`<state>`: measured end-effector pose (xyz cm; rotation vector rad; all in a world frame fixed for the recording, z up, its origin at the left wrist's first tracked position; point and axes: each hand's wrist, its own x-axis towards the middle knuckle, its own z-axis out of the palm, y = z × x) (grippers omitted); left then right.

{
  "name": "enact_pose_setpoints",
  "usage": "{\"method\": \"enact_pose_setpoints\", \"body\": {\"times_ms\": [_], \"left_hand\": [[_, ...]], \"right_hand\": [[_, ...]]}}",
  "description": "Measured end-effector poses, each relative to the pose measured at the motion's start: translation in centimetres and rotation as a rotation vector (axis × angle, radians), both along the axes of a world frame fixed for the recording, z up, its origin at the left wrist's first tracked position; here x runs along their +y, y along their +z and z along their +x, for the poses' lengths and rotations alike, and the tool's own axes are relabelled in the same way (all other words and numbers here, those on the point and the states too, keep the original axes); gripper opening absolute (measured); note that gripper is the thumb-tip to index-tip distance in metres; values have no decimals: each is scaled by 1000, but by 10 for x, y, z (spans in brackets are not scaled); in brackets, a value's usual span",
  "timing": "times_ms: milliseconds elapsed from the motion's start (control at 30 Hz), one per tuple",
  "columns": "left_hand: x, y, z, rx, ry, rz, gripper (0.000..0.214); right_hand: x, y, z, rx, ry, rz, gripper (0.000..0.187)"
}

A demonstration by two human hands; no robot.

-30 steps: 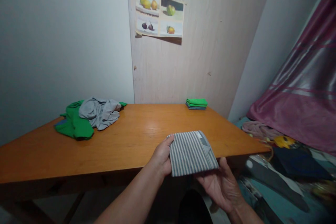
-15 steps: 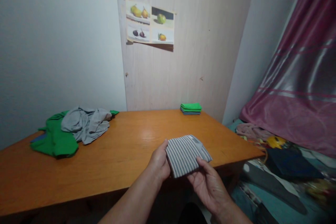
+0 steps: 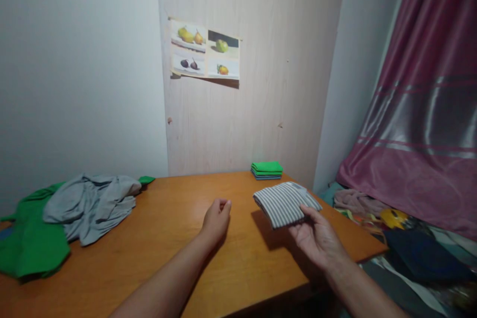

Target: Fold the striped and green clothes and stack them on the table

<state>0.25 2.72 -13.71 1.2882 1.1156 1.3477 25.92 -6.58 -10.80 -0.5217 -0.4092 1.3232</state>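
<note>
Grey-and-white striped cloth (image 3: 283, 203) is held folded into a flat packet by the right hand (image 3: 322, 246); its near right edge is pinched, thumb on top, fingers underneath. The packet is carried above the wooden surface (image 3: 246, 263), right of the middle, tilted a little, with a shadow cast below it. It is not set down, and it is kept apart from the folded stack (image 3: 267, 170) at the far right corner.

No cloth is seen in the left hand (image 3: 216, 221). Its fingers are curled in toward the thumb, low over the middle of the surface; whether that grip is fully pressed together cannot be told.

Progress, as judged from the layout: folding looks done for the stack, where green layers are laid over blue-grey ones, and for the striped packet. How many pieces are stacked cannot be counted. Left unfolded, it seems: the heap on the left, where a crumpled grey cloth (image 3: 95, 203) is piled over a green cloth (image 3: 33, 248), with a blue bit (image 3: 5, 233) cut off by the picture edge. Roughly midway, probably.
</note>
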Motion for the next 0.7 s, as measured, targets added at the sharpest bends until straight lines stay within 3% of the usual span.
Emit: {"method": "enact_pose_setpoints", "body": {"times_ms": [100, 200, 433, 700], "left_hand": [[14, -13, -7, 447, 98, 197, 14], [19, -25, -12, 629, 76, 267, 18], [9, -24, -14, 794, 19, 322, 22], [4, -25, -13, 846, 5, 265, 25]], "right_hand": [[39, 14, 22, -9, -50, 29, 36], [79, 26, 39, -4, -100, 38, 33], [170, 41, 63, 6, -145, 12, 26], [273, 30, 74, 23, -141, -23, 21]]}}
